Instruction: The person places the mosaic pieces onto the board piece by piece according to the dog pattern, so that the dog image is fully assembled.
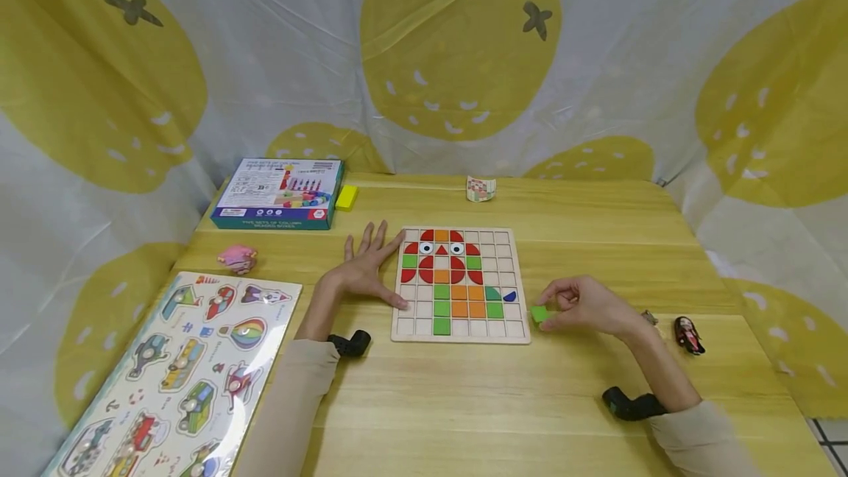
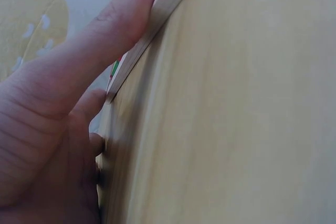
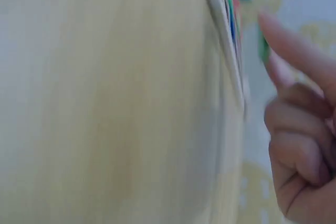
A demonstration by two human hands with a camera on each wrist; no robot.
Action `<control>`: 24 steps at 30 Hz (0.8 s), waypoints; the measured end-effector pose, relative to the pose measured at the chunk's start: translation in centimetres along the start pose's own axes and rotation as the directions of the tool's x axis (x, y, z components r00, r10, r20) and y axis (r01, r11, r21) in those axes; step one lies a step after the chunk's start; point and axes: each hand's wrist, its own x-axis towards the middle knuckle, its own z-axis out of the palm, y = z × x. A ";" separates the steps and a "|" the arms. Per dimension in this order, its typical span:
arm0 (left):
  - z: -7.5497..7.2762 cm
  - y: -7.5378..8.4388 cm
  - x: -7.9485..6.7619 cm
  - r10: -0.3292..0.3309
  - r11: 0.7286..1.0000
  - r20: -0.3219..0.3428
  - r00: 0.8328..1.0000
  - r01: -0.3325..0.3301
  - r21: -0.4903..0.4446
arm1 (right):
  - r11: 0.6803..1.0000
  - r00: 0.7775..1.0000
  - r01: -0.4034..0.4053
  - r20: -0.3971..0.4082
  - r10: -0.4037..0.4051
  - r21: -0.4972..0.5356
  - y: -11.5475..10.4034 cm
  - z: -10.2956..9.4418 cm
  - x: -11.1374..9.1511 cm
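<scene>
A square wooden grid board (image 1: pixel 503 263) lies on the table with red, orange, green and blue tiles in its cells, and two white eye tiles (image 1: pixel 457 249) near the top. My left hand (image 1: pixel 363 269) spreads its fingers at the board's left side. In the left wrist view its thumb (image 2: pixel 113 35) rests along the board's edge. Just off the lower right edge, my right hand (image 1: pixel 586 304) pinches a green square tile (image 1: pixel 539 314) between thumb and fingertips. The right wrist view shows that tile (image 3: pixel 263 48) edge-on and blurred, the other fingers curled below.
A picture puzzle board (image 1: pixel 218 359) takes up the left side. Behind it are a pink toy (image 1: pixel 238 259), a bead-set box (image 1: pixel 278 193) and a yellow block (image 1: pixel 347 198). A patterned card (image 1: pixel 481 188) lies at the back. A small doll figure (image 1: pixel 689 335) lies right.
</scene>
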 end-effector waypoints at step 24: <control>-0.1 -0.2 -0.4 -0.003 1.000 -0.010 1.000 0.003 0.004 | 0.998 1.000 -0.012 -0.015 0.011 -0.062 -4.1 5.1 2.8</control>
